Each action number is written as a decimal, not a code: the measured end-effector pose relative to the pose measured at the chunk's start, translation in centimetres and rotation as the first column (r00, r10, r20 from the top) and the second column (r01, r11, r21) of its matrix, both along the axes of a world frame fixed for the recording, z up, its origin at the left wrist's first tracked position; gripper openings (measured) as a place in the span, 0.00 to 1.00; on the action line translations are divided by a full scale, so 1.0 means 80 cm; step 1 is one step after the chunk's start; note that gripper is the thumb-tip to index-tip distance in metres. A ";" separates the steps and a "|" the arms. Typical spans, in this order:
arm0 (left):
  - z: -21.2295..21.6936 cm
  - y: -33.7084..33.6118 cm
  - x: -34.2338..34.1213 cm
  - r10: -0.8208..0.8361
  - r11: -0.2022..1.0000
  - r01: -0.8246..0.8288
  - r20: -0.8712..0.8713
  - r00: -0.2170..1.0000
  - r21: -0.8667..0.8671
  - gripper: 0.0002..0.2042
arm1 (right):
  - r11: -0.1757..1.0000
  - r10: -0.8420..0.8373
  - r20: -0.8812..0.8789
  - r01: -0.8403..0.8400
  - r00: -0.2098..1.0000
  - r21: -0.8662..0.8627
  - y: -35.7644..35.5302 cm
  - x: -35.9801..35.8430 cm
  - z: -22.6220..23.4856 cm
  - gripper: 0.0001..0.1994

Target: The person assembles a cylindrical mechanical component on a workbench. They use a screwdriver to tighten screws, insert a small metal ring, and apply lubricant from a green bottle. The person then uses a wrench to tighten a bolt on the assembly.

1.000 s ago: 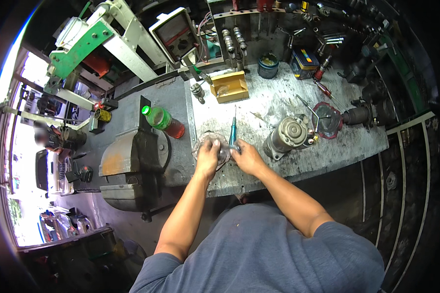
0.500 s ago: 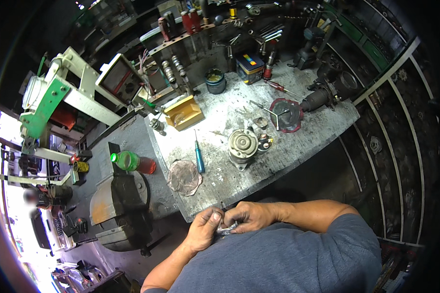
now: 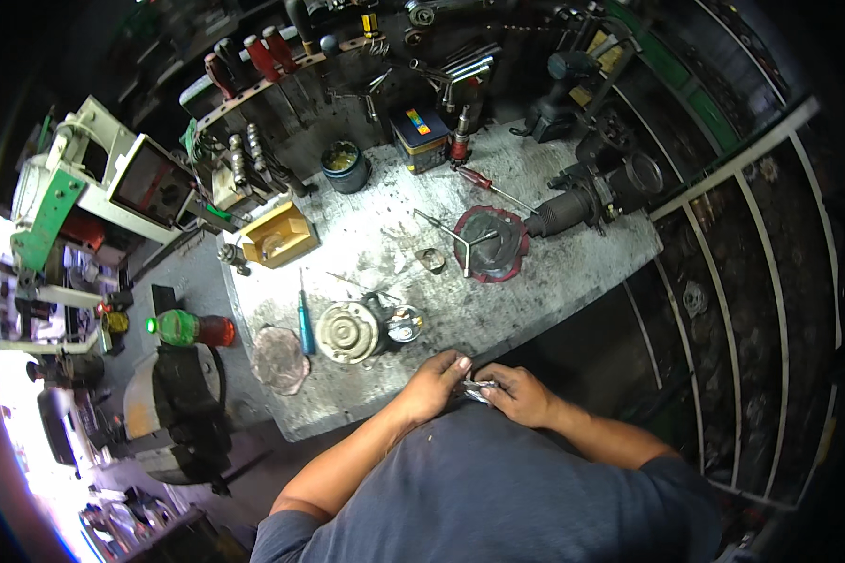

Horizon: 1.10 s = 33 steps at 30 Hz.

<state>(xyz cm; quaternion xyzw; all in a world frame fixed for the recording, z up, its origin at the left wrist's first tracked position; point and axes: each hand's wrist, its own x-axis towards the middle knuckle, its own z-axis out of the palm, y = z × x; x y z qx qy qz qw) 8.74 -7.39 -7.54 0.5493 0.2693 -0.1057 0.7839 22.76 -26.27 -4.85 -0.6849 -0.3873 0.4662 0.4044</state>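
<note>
Close to my torso, at the bench's front edge, both hands meet over a small crumpled silvery piece [image 3: 480,388], perhaps plastic or foil. My left hand [image 3: 434,383] is closed, its thumb and fingers pinching the left side of the piece. My right hand [image 3: 524,396] is closed on the other side, fingers bent around it. What lies inside the piece is hidden. Beyond my left hand stands a starter motor [image 3: 347,331], round end up, with a shiny round part [image 3: 405,324] at its right side. A blue-handled screwdriver [image 3: 305,324] lies left of the motor.
The workbench [image 3: 376,225] carries a round greasy cloth [image 3: 280,360], a yellow box [image 3: 280,235], a dark jar [image 3: 345,167], a battery-like box [image 3: 420,141] and a T-shaped wrench [image 3: 469,241] over a red-rimmed dish [image 3: 491,246]. A vise [image 3: 174,413] and a bottle [image 3: 190,328] are left.
The view has swung, so bench items sit further left in the picture. My hands have shifted rightward relative to the bench and moved slightly apart, exposing more of the silvery piece.
</note>
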 end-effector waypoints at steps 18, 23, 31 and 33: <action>0.008 -0.120 0.171 0.507 0.770 -0.467 0.029 0.862 0.434 0.17 | 0.963 0.085 0.020 -0.087 0.996 0.254 -0.132 0.258 -0.018 0.06; -0.075 -0.059 0.169 0.692 0.517 -0.611 0.127 0.710 0.599 0.12 | 0.997 -0.038 -0.361 0.012 0.932 -0.073 -0.034 0.284 -0.072 0.07; -0.133 0.001 0.181 0.744 0.153 -0.539 0.262 0.614 0.828 0.30 | 0.958 0.283 0.274 -0.283 0.919 -0.041 0.129 0.282 -0.155 0.21; -0.135 -0.020 0.160 0.714 0.128 -0.581 0.332 0.617 0.804 0.25 | 0.896 0.403 0.518 -0.441 0.754 -0.055 0.130 0.274 -0.147 0.24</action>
